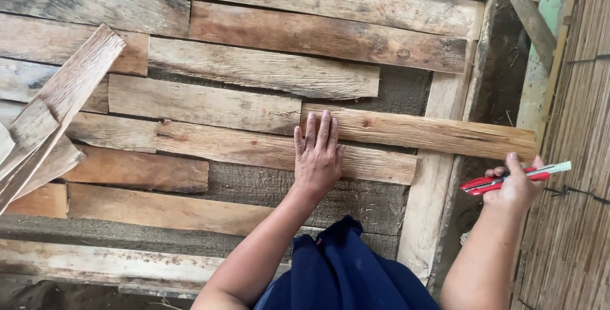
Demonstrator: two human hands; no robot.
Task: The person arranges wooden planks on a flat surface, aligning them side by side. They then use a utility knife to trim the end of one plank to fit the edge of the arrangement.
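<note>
Nearest us we see dark blue cloth (343,272) at the bottom edge, with both forearms reaching out from either side of it. Our left hand (318,154) lies flat, fingers spread and apart, palm down, pressing on a long plank (419,133) that runs to the right and sticks out past the pale frame post (438,176). The fingertips rest on that plank while the heel of the hand sits on the board (254,151) just below it. Our right hand (513,186) is well apart from the left, off to the right of the post, closed around a red cutter (502,181); its pale blade end points right toward the reed matting (572,157), though we cannot quite tell whether the blade is out. Beyond the hands, rough boards (254,68) lie in overlapping rows across a grey backing. At far left, loose slats (57,106) lean at an angle over the rows.
</note>
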